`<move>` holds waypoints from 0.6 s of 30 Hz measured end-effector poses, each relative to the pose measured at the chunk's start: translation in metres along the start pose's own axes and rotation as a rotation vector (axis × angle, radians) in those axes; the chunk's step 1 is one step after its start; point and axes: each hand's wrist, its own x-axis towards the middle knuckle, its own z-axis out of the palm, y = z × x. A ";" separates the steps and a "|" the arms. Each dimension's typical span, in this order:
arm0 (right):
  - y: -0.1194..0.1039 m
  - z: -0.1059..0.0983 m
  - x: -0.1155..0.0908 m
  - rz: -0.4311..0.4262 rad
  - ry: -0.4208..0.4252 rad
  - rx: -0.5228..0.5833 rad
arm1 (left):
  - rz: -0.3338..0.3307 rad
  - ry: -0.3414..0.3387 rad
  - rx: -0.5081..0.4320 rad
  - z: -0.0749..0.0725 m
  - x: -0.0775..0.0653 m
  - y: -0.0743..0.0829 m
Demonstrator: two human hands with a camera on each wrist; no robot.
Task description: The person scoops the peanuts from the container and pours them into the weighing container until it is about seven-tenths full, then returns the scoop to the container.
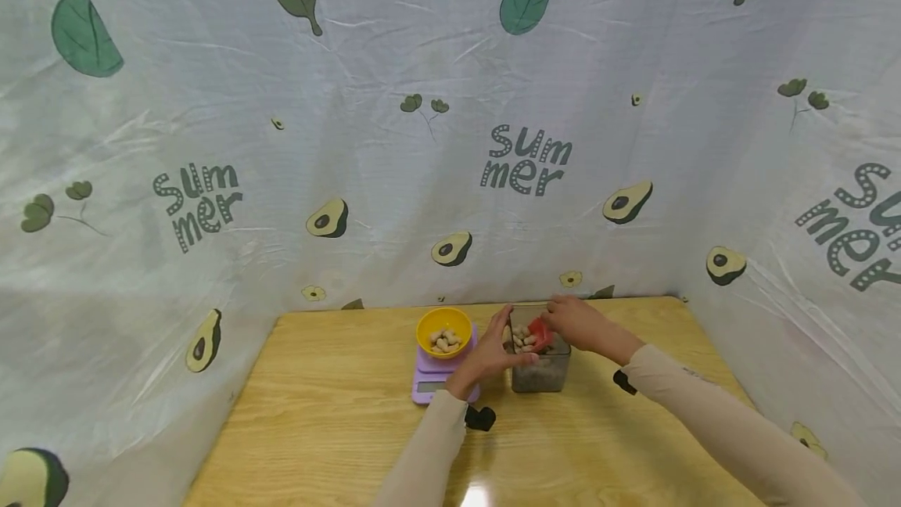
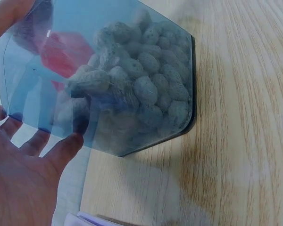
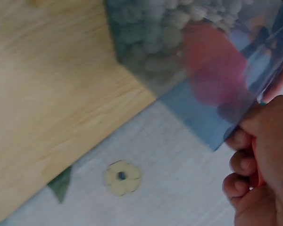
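Observation:
A clear, grey-tinted plastic container (image 1: 539, 379) stands on the table, with unshelled peanuts (image 2: 153, 77) in its lower part. My left hand (image 1: 493, 354) grips the container at its rim, thumb toward the front and fingers on its left side. From the right, my right hand (image 1: 583, 325) reaches over the rim, its fingers curled round the handle of a red scoop (image 1: 540, 333). The scoop's head is inside the container, down at the peanuts, as the right wrist view also shows through the wall.
Left of the container, a yellow bowl (image 1: 422, 329) with several peanuts (image 1: 445, 340) sits on a purple kitchen scale (image 1: 425, 397). My left forearm passes over the scale's front right corner. Behind the wooden table (image 1: 331, 382) hangs a white printed curtain (image 1: 380, 163).

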 end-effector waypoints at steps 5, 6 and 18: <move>-0.006 0.002 0.002 0.029 -0.009 -0.031 | 0.003 -0.021 0.032 -0.002 -0.001 0.000; -0.008 0.002 0.003 0.026 -0.013 -0.056 | 0.004 -0.028 0.035 -0.002 -0.001 0.000; -0.004 0.007 0.004 0.013 0.031 0.129 | -0.009 -0.005 0.011 -0.001 0.000 0.000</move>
